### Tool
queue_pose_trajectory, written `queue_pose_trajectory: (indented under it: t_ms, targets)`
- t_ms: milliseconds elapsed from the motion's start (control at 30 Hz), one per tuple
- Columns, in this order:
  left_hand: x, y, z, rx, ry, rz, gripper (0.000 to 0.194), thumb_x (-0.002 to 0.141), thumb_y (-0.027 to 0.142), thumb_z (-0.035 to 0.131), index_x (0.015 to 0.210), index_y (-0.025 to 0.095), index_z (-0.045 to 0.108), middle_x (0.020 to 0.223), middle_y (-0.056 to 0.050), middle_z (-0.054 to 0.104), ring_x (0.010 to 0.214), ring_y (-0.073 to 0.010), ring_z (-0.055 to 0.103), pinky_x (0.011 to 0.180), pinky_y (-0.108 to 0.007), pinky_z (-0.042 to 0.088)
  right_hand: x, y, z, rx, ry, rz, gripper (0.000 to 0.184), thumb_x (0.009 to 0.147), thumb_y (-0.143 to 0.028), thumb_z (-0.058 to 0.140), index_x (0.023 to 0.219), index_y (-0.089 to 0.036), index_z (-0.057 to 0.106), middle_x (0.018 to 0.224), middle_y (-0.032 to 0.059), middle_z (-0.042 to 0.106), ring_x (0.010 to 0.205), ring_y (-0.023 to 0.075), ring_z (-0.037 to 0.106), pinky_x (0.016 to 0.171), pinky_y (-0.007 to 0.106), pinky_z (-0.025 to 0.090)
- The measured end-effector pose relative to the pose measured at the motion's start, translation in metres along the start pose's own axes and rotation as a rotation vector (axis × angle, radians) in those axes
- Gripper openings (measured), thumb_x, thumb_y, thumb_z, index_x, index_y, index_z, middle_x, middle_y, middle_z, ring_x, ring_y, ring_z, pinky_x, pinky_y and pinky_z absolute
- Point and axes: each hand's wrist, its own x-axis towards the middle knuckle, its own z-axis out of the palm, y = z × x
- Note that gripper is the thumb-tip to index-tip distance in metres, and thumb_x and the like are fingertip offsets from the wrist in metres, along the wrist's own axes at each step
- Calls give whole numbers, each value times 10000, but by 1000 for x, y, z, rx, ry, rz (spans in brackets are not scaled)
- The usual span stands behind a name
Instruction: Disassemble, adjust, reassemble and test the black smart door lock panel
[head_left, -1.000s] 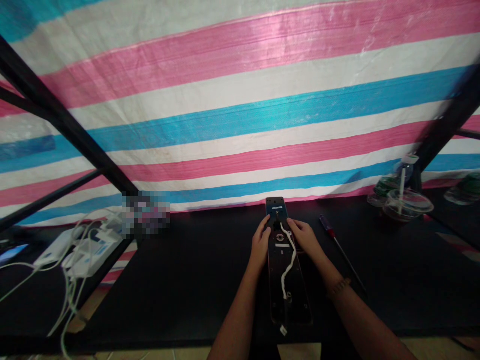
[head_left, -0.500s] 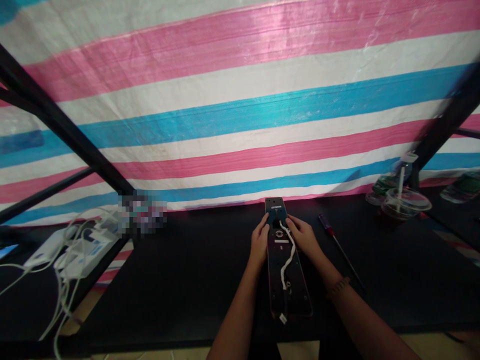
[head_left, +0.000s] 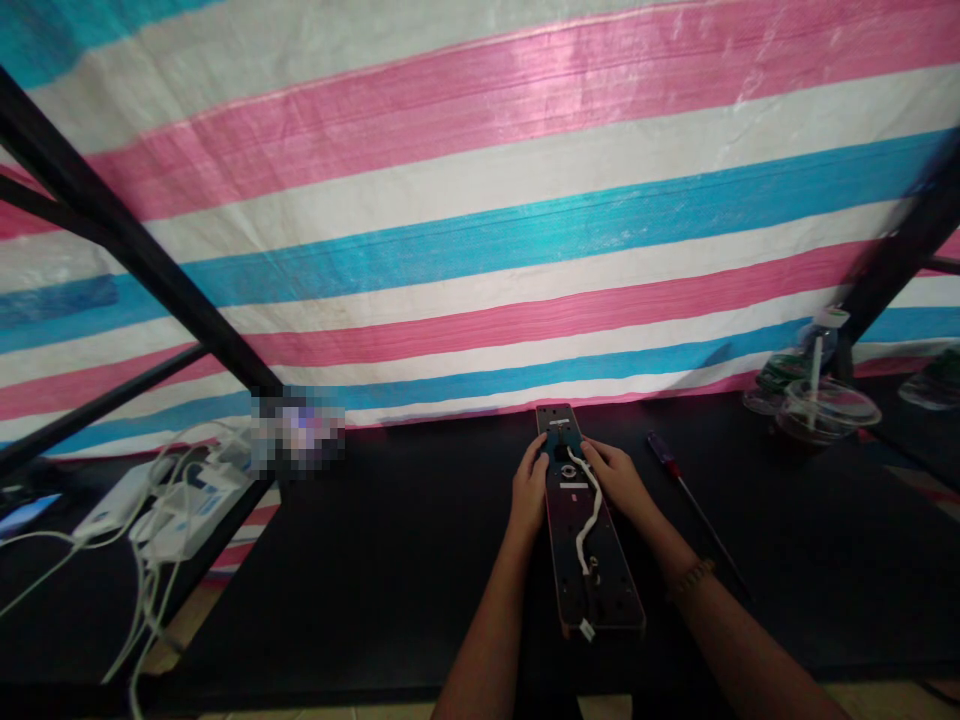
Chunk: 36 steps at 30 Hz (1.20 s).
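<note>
A long, flat dark panel [head_left: 574, 525] lies lengthwise before me, its far end close to the striped sheet. Small labels and screw holes show on its face. A white-wrapped cable [head_left: 593, 510] runs down it and ends in a white connector [head_left: 586, 630] at the near edge. My left hand [head_left: 531, 487] grips the panel's left edge, thumb on top. Opposite it, my right hand [head_left: 616, 475] grips the right edge, fingers near the cable's upper end; a beaded bracelet is on that wrist. A screwdriver [head_left: 694, 510] with a purple and red handle lies right of my right hand.
A striped sheet [head_left: 480, 230] hangs behind the black table [head_left: 375, 580]. At right stand a clear plastic cup [head_left: 825, 412] with a straw and a bottle [head_left: 823, 335]. White boxes [head_left: 184, 510] and tangled white cables [head_left: 142, 600] sit on the left. Black metal bars slant at both sides.
The whole view has shifted slightly, so things appear a little further right. Both hands keep their hold on the panel's edges, and the panel looks turned slightly.
</note>
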Motion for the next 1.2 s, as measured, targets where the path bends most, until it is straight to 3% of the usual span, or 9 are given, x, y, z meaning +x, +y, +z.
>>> queue_pose_trajectory:
  t_ms: [1000,1100,1200]
  targets:
    - [-3,4,-4,75,-63,45,394,873,322,561,1241,207,641,1356,-78,627,1263,-241,564,1103,-371,389,-1,2,1,54,8,-22,449,898,-469,541,1197,-176,703,1207,114,724,1123,297,669,993,435,500]
    - [-4,7,-3,61,-79,32,409,865,334,576,1251,206,624,1279,-78,667,1157,-238,627,999,-350,476,-2,2,1,66,4,-6,431,894,-462,546,1192,-185,687,1152,102,743,1037,280,697,923,409,530]
    - [-7,9,-3,27,-118,-6,458,859,352,589,1293,207,579,1084,-67,725,901,-210,695,784,-313,548,-4,1,1,95,-39,35,464,899,-476,535,1237,-175,636,1012,93,764,891,260,722,808,385,559]
